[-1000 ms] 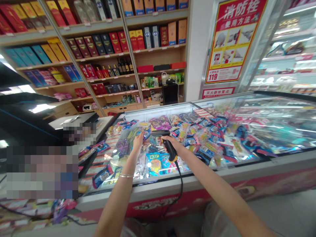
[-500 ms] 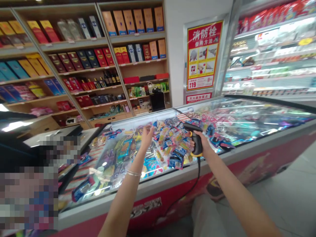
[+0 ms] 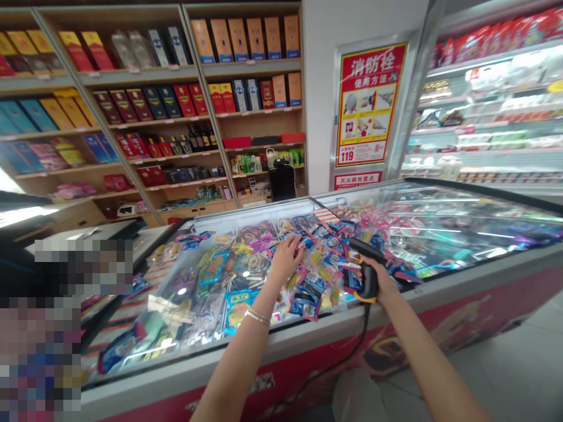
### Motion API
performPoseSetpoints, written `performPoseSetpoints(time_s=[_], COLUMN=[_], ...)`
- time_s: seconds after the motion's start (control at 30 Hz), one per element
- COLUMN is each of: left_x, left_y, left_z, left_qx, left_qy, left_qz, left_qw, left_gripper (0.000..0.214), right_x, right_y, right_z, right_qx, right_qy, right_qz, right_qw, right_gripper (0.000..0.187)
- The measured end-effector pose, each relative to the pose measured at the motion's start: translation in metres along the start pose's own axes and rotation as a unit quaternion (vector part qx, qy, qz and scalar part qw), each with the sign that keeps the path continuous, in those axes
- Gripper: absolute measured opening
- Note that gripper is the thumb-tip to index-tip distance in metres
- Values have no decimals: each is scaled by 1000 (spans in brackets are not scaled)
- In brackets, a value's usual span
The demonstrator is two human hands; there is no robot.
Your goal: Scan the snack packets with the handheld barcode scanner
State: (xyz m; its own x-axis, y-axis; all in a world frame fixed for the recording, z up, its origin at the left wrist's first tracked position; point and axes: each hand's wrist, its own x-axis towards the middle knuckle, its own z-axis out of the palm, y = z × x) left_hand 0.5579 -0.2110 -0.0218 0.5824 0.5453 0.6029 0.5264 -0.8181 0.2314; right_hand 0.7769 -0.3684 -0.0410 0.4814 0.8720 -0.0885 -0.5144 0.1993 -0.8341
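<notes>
My right hand [image 3: 382,280] is wrapped round the grip of a black and yellow barcode scanner [image 3: 368,281], whose head points left over the pile. A dark cable hangs from the scanner's base. My left hand [image 3: 287,258], with a bracelet at the wrist, lies over the heap of small wrapped snack packets [image 3: 313,287]. Its fingers are stretched out, and their tips reach the blue and pink wrappers. The packets are piled loosely on the glass top of a chest freezer [image 3: 308,328]. Blue wrappers lie close to the fingers of my right hand.
Bagged frozen goods [image 3: 211,272] show through the glass around the pile. Shelves with boxed bottles [image 3: 246,41] stand behind, beside a red fire-hydrant sign [image 3: 372,105]. A lit refrigerated cabinet [image 3: 497,117] is at the right, a dark counter [image 3: 101,234] at the left.
My left hand has come down and right, from raised above the packets to flat over them. My right hand has moved slightly right and lower with the scanner. The view has shifted a little.
</notes>
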Motion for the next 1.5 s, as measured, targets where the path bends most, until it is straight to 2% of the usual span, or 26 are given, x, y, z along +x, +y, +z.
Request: performPoseSetpoints(time_s=[0.47,0.6,0.7,0.8,0.9,1.0,1.1,1.27,1.37,1.5], left_x=[-1,-1,-2,-4,-15,-35,-64,-117,-145,-179], left_y=[-1,7,15,10,-13,-49,-89,-152,-192,-243], left_z=[5,5,-7,-35,-78,-124,-164,-217,-246,-277], left_qx=[18,26,40,53,77,105,126,175,223,281], left_qy=[-6,1,20,44,70,93,113,148,146,117], left_qz=[-20,-26,-35,-41,-66,-108,-153,-231,-298,-442], left_qw=[1000,999,998,997,992,984,974,946,916,844], left_gripper=[44,42,41,40,39,36,34,37,40,51], right_x=[2,-1,-6,-13,-22,-30,-34,-37,-38,-38], right_y=[2,0,-3,-7,-6,4,26,75,105,147], right_z=[3,6,11,23,51,94,146,231,271,303], right_qx=[-14,-35,-48,-58,-79,-95,-107,-112,-113,-111], right_qy=[11,14,15,0,-44,-106,-159,-249,-294,-331], right_qz=[18,12,9,6,7,25,45,107,140,202], right_qw=[1000,999,999,998,996,989,981,956,939,915], right_gripper=[15,13,13,15,17,19,19,18,16,15])
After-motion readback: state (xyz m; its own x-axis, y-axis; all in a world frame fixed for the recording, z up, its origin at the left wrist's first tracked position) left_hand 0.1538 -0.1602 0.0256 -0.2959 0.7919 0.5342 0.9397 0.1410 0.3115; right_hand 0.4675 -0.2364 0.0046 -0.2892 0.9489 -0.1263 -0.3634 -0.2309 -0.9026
